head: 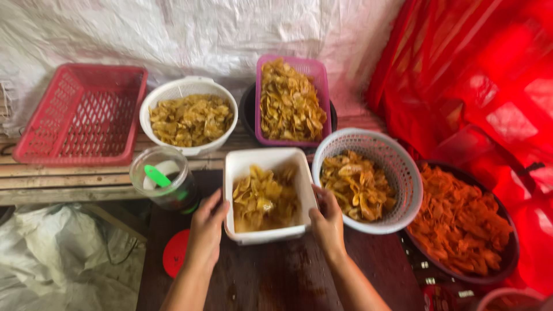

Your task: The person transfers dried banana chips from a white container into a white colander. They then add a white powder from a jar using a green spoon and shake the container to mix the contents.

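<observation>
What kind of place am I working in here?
Probably a small home or backyard snack-making spot, not a factory: open baskets of fried chips on a rough wooden bench, plastic sheeting behind, and both hands gripping a white tub.

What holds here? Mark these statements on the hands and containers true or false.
1. Both hands grip the white rectangular tub, left hand and right hand on its two sides. True.
2. The red basket is full of chips. False: it holds none.
3. The purple basket holds yellow chips. True.
4. The orange-red chips lie in a white colander. False: they lie in a dark round basin.
5. The clear jar stands right of the tub. False: it stands left.
</observation>
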